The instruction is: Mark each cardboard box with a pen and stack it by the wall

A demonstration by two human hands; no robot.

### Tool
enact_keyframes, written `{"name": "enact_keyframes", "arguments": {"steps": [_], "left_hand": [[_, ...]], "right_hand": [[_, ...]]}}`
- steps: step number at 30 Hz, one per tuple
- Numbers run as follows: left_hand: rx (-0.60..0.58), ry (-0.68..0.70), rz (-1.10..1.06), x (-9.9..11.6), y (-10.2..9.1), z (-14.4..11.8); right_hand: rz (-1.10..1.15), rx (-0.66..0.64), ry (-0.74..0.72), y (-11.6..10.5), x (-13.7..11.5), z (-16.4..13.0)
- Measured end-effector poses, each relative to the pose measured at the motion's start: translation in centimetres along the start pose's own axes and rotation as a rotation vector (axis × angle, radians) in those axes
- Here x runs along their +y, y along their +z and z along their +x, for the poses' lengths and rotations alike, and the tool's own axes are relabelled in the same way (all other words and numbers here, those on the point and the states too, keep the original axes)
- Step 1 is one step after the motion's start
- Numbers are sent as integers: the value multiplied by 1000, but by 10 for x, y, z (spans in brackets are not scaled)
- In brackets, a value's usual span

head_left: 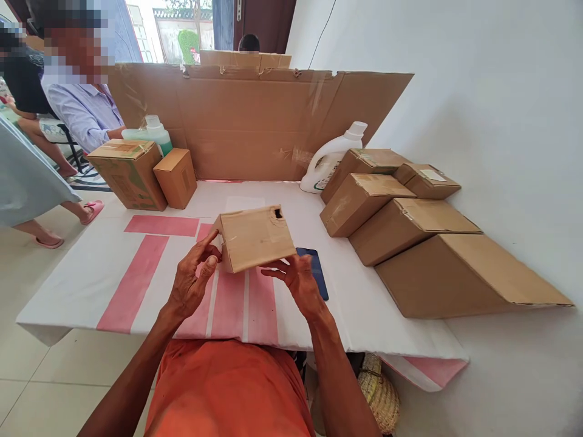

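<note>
A small cardboard box (258, 238) with a dark hole near one top corner sits tilted between my hands over the middle of the table. My left hand (195, 273) is at its left end, the index finger pressed to the side and the thumb near the lower corner. Under its right front corner is my right hand (300, 282), with the fingers reaching beneath and the thumb partly hidden. Both hands support this box. Just beyond my right hand a dark flat tablet-like object (317, 273) lies on the cloth, partly covered by that hand.
Several cardboard boxes (423, 267) line the right side by the wall, beside a white jug (332, 156). Two cartons (175, 179) and a bottle of green liquid (160, 135) stand at the left. A cardboard panel (255, 121) closes the back; a person (84, 112) sits beyond.
</note>
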State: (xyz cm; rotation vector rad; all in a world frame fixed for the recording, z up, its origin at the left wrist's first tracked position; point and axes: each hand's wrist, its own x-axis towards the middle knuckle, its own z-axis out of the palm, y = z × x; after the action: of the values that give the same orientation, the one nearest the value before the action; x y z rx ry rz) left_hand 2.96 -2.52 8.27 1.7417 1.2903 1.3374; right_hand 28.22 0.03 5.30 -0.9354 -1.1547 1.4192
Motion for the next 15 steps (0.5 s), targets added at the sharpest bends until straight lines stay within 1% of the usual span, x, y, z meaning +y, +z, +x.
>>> {"name": "enact_keyframes", "arguments": {"steps": [4, 7, 8, 10, 11, 12, 13, 14, 15], "left_hand": [[48, -63, 17, -7, 2, -1], [113, -86, 37, -20, 2, 5], [160, -94, 47, -26, 1, 10], [290, -118, 37, -40, 1, 25], [352, -133, 9, -47, 2, 35], [389, -147, -37, -52, 2, 45], [384, -157, -98, -56, 4, 55], [337, -162, -162, -57, 5, 64], [263, -163, -220, -56, 8, 71]], "right_hand": [[-166, 88, -104, 10, -11, 1], [-232, 157, -130, 17, -10, 8], [-251, 172, -133, 19, -9, 11], [-297, 198, -145, 21, -6, 18], [-329, 210, -155, 22, -5, 21], [-364, 218, -166, 23, -4, 24], [-397, 223, -174, 24, -4, 27], [-422, 223, -176, 24, -4, 29], [-434, 217, -171, 25, -5, 31]]}}
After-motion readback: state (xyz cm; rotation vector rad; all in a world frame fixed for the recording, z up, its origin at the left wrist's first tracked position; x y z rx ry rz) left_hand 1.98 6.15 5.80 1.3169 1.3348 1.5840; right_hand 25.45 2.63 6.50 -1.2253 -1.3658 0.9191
